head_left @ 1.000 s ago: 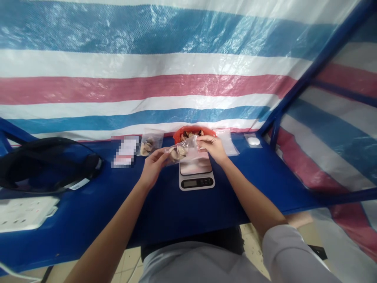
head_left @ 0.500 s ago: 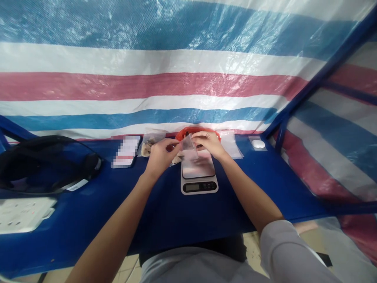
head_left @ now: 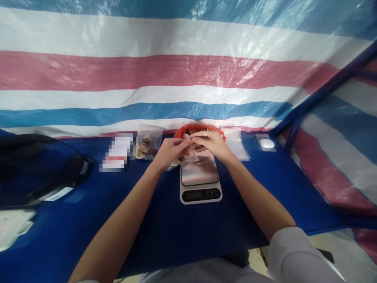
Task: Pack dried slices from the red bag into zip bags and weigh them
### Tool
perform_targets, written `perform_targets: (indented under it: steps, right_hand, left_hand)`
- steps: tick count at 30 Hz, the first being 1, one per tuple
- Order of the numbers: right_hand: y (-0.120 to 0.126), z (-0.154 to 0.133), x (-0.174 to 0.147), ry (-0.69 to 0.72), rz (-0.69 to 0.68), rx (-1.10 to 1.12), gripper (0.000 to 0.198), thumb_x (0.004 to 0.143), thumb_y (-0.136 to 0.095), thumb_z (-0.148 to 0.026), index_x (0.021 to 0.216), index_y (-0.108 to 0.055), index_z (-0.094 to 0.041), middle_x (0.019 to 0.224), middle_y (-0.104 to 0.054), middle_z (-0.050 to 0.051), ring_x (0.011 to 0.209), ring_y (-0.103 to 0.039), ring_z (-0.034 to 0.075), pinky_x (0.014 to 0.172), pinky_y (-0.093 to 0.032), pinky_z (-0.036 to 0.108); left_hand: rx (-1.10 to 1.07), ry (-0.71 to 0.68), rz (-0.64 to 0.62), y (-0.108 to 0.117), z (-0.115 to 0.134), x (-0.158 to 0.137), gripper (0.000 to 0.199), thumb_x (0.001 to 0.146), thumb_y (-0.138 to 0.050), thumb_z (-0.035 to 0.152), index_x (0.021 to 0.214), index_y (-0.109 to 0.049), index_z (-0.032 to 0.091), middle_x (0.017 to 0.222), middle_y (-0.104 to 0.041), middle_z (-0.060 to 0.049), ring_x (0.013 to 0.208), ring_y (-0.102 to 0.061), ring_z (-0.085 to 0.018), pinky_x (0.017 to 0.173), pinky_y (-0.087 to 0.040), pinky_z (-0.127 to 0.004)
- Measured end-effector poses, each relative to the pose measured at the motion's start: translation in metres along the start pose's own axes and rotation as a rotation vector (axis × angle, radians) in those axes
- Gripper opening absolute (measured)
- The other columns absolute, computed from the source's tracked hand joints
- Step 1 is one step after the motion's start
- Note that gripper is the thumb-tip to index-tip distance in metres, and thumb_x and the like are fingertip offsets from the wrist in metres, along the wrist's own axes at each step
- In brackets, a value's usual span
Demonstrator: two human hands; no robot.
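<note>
Striped tarp (head_left: pixel 188 70) fills the far wall behind a blue surface (head_left: pixel 165 220) where a person works w/ two bare hands. Far left lies a black bag (head_left: pixel 35 165); a white power strip (head_left: pixel 14 226) sits at the near-left edge. Centre: one scale (head_left: pixel 200 179), steel plate bare, display toward the wearer. Just beyond it, one red basket (head_left: pixel 200 127) w/ pale brown pieces, mostly hidden by the hands. One filled bag (head_left: pixel 149 142) rests left of the basket, beside a blurred card (head_left: pixel 116 151). Flat empty bags (head_left: pixel 238 143) lie right of the basket, count unclear. One small white item (head_left: pixel 267 143) sits far right.

Left hand (head_left: pixel 169 151) and right hand (head_left: pixel 212 143) meet above the far end of the scale, both pinching the top of one small clear pouch (head_left: pixel 184 157), fingertips pressed together on its mouth; pale pieces show inside. Likely step: closing the pouch's seal. The next move, by this view, calls for running the pinch along the strip w/out spilling.
</note>
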State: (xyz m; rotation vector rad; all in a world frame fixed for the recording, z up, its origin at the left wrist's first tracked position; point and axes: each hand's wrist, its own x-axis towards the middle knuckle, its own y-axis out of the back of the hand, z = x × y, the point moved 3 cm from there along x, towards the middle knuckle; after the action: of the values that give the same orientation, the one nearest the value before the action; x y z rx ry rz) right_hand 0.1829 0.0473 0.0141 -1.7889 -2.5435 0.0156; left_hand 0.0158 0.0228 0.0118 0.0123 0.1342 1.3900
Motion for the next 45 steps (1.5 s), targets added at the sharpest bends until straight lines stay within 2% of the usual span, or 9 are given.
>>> perform_targets:
  steps: [4,8,12,20,26,31,37,45]
  right_hand:
    - [0.001,-0.002,-0.001,-0.053,-0.011,0.003,0.029,0.074,-0.082,-0.034,0.099,-0.077,-0.018,0.086,-0.076,0.003,0.08,-0.075,0.018,0.071,-0.067,0.031]
    - [0.0,-0.005,-0.004,-0.08,-0.006,-0.066,0.027,0.075,-0.082,-0.032,0.098,-0.077,-0.018,0.089,-0.076,0.003,0.082,-0.074,0.019,0.067,-0.067,0.03]
    - [-0.003,-0.008,-0.008,-0.084,-0.054,-0.183,0.022,0.076,-0.08,-0.032,0.093,-0.079,-0.018,0.088,-0.075,0.004,0.076,-0.073,0.018,0.061,-0.065,0.029]
    - [-0.001,-0.008,-0.009,-0.026,-0.093,-0.363,0.021,0.077,-0.077,-0.039,0.083,-0.079,-0.019,0.075,-0.072,0.003,0.07,-0.069,0.018,0.068,-0.061,0.033]
    - [-0.001,-0.001,-0.006,-0.008,-0.123,-0.444,0.017,0.079,-0.07,-0.031,0.079,-0.079,-0.017,0.073,-0.071,0.004,0.071,-0.066,0.017,0.066,-0.057,0.03]
    - [-0.003,0.001,-0.006,-0.071,-0.123,-0.351,0.014,0.076,-0.072,-0.03,0.076,-0.077,-0.017,0.073,-0.071,0.004,0.074,-0.068,0.019,0.06,-0.059,0.027]
    - [-0.004,0.002,-0.008,-0.176,-0.096,-0.163,0.011,0.069,-0.078,-0.027,0.071,-0.075,-0.017,0.069,-0.067,0.001,0.064,-0.066,0.014,0.058,-0.061,0.024]
    - [-0.005,0.002,-0.006,-0.186,-0.057,-0.197,0.005,0.069,-0.075,-0.02,0.065,-0.074,-0.017,0.064,-0.063,-0.001,0.06,-0.064,0.012,0.055,-0.06,0.021]
  left_hand:
    - [-0.136,0.073,-0.039,0.001,-0.005,0.003,0.04,0.071,-0.082,0.051,0.072,-0.074,0.012,0.069,-0.072,-0.006,0.062,-0.066,-0.013,0.065,-0.057,-0.024]
    - [-0.165,0.105,-0.028,0.003,-0.006,0.004,0.04,0.065,-0.087,0.048,0.073,-0.075,0.011,0.071,-0.072,-0.006,0.06,-0.066,-0.013,0.068,-0.059,-0.027]
    - [-0.171,0.118,-0.018,0.003,-0.009,0.005,0.042,0.061,-0.089,0.048,0.073,-0.073,0.011,0.068,-0.072,-0.005,0.061,-0.068,-0.016,0.068,-0.061,-0.031]
    - [-0.187,0.083,-0.062,0.003,-0.011,0.002,0.042,0.064,-0.088,0.049,0.078,-0.076,0.012,0.07,-0.073,-0.006,0.063,-0.069,-0.015,0.071,-0.061,-0.03]
    - [-0.114,0.084,-0.027,0.002,-0.011,0.001,0.032,0.069,-0.084,0.041,0.078,-0.075,0.012,0.067,-0.073,-0.005,0.062,-0.07,-0.016,0.069,-0.06,-0.029]
    - [-0.042,0.061,-0.013,0.003,-0.009,0.001,0.024,0.071,-0.079,0.036,0.074,-0.074,0.012,0.065,-0.072,-0.004,0.058,-0.068,-0.014,0.064,-0.058,-0.027]
    - [0.032,-0.013,-0.037,0.004,-0.008,0.002,0.02,0.071,-0.074,0.034,0.069,-0.073,0.014,0.063,-0.07,-0.003,0.057,-0.065,-0.013,0.059,-0.055,-0.024]
    - [0.12,-0.043,-0.023,0.005,-0.008,0.002,0.017,0.071,-0.072,0.03,0.068,-0.071,0.014,0.059,-0.068,-0.003,0.053,-0.063,-0.013,0.055,-0.053,-0.024]
